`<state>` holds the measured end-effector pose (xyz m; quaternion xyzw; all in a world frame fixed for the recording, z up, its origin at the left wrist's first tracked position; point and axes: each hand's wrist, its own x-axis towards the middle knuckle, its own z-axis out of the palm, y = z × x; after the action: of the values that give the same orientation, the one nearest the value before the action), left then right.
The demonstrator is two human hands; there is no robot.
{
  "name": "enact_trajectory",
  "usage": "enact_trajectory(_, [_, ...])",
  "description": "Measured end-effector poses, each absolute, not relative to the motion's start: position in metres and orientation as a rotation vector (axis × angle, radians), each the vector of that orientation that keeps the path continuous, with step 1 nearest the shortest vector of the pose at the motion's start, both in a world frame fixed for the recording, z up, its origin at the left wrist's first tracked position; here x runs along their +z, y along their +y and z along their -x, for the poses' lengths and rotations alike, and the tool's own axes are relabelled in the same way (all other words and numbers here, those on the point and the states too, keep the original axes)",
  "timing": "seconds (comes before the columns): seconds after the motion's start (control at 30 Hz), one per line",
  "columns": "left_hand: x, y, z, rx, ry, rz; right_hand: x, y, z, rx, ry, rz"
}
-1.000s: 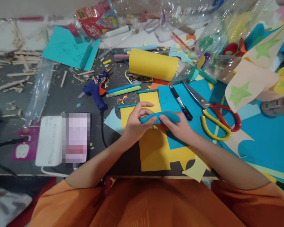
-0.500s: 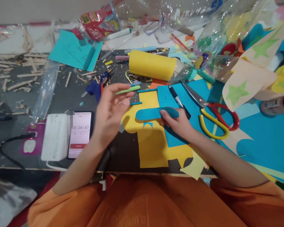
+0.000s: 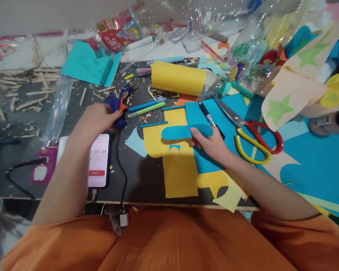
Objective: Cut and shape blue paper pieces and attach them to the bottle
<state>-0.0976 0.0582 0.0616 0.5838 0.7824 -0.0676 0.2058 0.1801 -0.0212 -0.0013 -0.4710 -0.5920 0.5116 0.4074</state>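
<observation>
Well, worked at a dark table [image 3: 147, 177] strewn with paper, bottles and wood bits. Had a big blue sheet [image 3: 319, 171] spread at the right and, around the middle, a cut yellow sheet [image 3: 180, 173] partly overlapped by a smaller blue sheet [image 3: 209, 162]. Saw beyond them a yellow-wrapped bottle [image 3: 177, 78] lying on its side, cap to the right. Had scissors [image 3: 238, 120] with red and yellow handles resting on blue paper, to the right of both hands. Noticed a lit phone [image 3: 98, 162] near the left forearm. Gripped a rounded blue strip [image 3: 176, 132] by its right end in the right hand [image 3: 213, 145], thumb on top, holding it over the yellow sheet and the smaller blue one. Rested the left hand [image 3: 97, 118] on a blue glue gun [image 3: 114, 102], thumb across it, other fingers mostly hidden; could not tell a full grip from a mere touch. Saw two markers [image 3: 147, 110] just right of the glue gun, then a black pen [image 3: 210, 116] slanting beyond the right hand. Spotted a tiny blue scrap [image 3: 175, 148] on the yellow sheet, just nearer than the strip.
</observation>
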Motion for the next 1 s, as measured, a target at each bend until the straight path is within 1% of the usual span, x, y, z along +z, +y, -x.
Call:
enact_trajectory(0.13, [0.067, 0.050, 0.095, 0.403, 2.084, -1.318, 0.000, -0.020, -0.181, 1.294, -1.456, 1.239])
enact_trajectory(0.23, [0.063, 0.039, 0.094, 0.883, 2.095, -1.384, 0.000, -0.019, -0.181, 1.313, -1.423, 1.287])
enact_trajectory(0.3, [0.060, 0.030, 0.091, 1.212, 1.943, -1.441, 0.000, -0.018, -0.181, 1.325, -1.406, 1.300])
enact_trajectory(0.37, [0.059, 0.018, 0.086, 1.405, 1.760, -1.409, 0.000, -0.016, -0.182, 1.327, -1.395, 1.304])
enact_trajectory(0.47, [0.060, -0.002, 0.073, 1.350, 1.668, -1.258, -0.001, -0.013, -0.183, 1.306, -1.397, 1.317])
enact_trajectory(0.6, [0.055, -0.022, 0.056, 1.322, 1.472, -1.308, -0.001, -0.009, -0.185, 1.246, -1.410, 1.336])
enact_trajectory(0.73, [0.037, -0.028, 0.052, 1.251, 1.556, -1.402, -0.001, -0.007, -0.186, 1.180, -1.407, 1.365])
enact_trajectory(0.83, [0.025, -0.029, 0.052, 1.203, 1.517, -1.426, 0.000, -0.006, -0.186, 1.157, -1.400, 1.394])
enact_trajectory(1.0, [0.024, -0.030, 0.055, 1.114, 1.484, -1.513, 0.000, -0.005, -0.186, 1.201, -1.375, 1.441])
